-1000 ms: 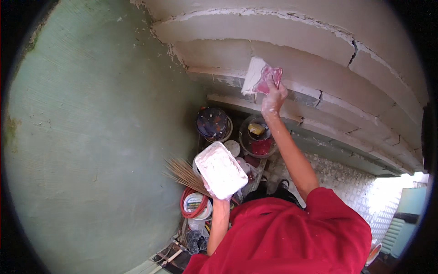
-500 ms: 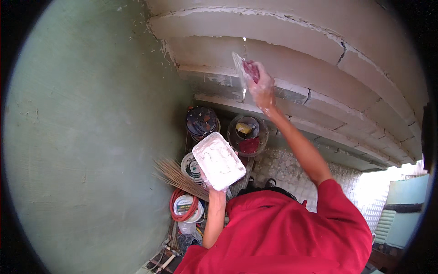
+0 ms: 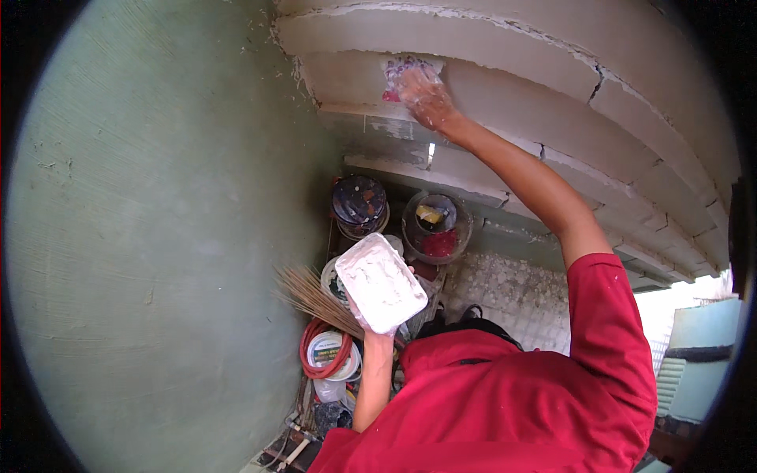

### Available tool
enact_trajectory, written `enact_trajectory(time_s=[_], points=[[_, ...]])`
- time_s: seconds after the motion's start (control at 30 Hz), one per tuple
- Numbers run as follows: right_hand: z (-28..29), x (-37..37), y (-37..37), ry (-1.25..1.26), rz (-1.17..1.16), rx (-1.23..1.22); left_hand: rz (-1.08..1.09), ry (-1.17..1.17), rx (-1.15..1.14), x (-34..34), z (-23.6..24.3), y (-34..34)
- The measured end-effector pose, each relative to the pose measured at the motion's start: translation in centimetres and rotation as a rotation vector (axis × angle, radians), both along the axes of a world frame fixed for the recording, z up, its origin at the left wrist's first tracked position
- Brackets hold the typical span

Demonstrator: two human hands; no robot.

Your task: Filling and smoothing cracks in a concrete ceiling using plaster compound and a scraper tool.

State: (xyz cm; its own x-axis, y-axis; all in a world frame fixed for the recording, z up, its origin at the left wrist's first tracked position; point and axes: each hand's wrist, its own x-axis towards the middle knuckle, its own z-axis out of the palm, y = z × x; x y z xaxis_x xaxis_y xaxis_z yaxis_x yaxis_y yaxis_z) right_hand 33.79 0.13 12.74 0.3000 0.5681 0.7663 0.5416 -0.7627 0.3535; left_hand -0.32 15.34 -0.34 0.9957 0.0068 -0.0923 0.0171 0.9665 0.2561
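My left hand [image 3: 377, 325] is closed around a white rectangular tub [image 3: 388, 306] from below and holds it tilted. White paste [image 3: 372, 270] coats the inside of the tub. Up at the block wall [image 3: 505, 98], my right hand [image 3: 426, 94] presses a flat, thin pad [image 3: 392, 76] against the blocks. This pad is whitish with purple spots and a red edge, and I cannot tell its exact kind. White smears cover my right fingers, which partly hide the pad.
A green plastered wall [image 3: 173, 236] rises on the left. Below the tub are a dark-lidded bucket [image 3: 359, 199], a clear basin [image 3: 460, 251] with a red cloth [image 3: 438, 243], a bundle of thin sticks [image 3: 311, 298], and a red hose [image 3: 307, 359] around a white bucket.
My right hand has moved up and left, bringing the pad from in front of the wall flat onto it. The left hand and tub stay nearly in place.
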Motion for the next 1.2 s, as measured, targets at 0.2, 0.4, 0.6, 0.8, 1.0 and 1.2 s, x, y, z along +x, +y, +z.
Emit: enact_trajectory(time_s=[0.2,0.4,0.6,0.8,1.0,1.2], points=[[-0.5,0.5,0.2,-0.041,-0.067,0.092,0.034,0.014,0.029,-0.7,-0.4,0.8],[-6.3,2.8,-0.4,0.043,0.0,0.037,0.041,0.062,0.014,-1.0,-0.6,1.8],[-8.7,0.8,0.6,0.485,0.038,-0.088,0.074,0.007,0.035,-1.7,-1.1,2.6],[-3.9,-0.4,0.9,0.376,-0.013,0.018,0.043,-0.007,0.012,-2.3,-1.6,3.0],[-2.1,2.3,2.6,0.269,-0.21,-0.137,0.018,0.006,0.014,-1.6,-1.9,2.8],[-11.2,5.3,0.6,0.298,-0.173,-0.091,-0.002,-0.023,-0.004,-0.6,-0.7,1.5]])
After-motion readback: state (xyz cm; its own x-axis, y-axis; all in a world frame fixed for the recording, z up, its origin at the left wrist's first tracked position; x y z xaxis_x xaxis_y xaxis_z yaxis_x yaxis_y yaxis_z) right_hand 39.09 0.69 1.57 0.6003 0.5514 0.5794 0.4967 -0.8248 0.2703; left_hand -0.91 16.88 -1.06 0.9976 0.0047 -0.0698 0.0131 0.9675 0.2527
